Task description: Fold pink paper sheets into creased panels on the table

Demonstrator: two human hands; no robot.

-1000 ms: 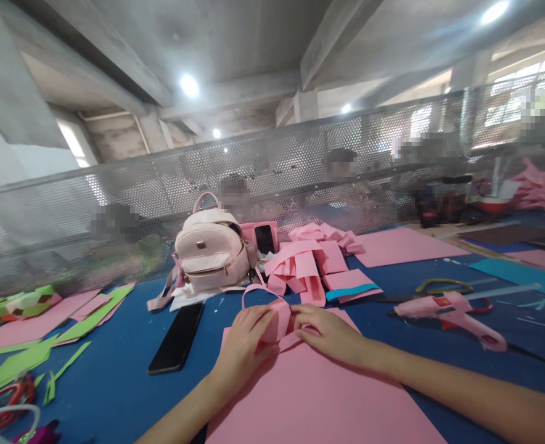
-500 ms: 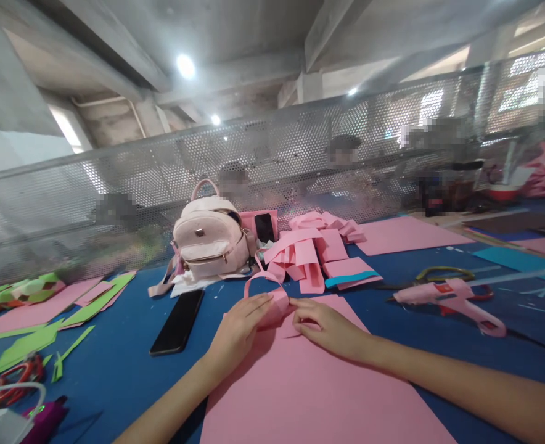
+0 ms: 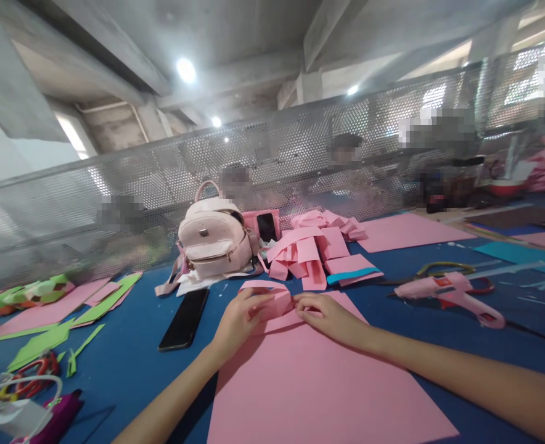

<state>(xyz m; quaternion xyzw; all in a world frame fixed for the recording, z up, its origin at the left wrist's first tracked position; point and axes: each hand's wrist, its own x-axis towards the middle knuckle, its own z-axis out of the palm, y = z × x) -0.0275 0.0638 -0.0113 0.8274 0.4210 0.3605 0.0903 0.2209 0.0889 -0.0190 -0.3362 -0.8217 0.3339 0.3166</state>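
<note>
Over a pink sheet [image 3: 323, 382], we are holding a bent paper strip [image 3: 280, 303] in our left hand [image 3: 236, 320]; our right hand [image 3: 330, 317] is perhaps pinching its end.

A: What is different about the left hand [image 3: 238, 317]?

B: Half a second ago it lies over the folded pink piece [image 3: 280, 302] and hides its thumb. Now the thumb is visible, with an opening between it and the fingers, which hold the left part of this piece.

A: And the pink strip [image 3: 266, 285] behind the fingers?

B: It no longer rises as a tall, narrow loop toward the backpack [image 3: 214, 237]. It makes a lower and wider arc, just above the hand.

A: Does the view also shift?

B: Yes, a little. Compared with one second ago, more of the white object [image 3: 20, 417] and the purple object [image 3: 62, 415] comes into sight at the lower left.
</note>
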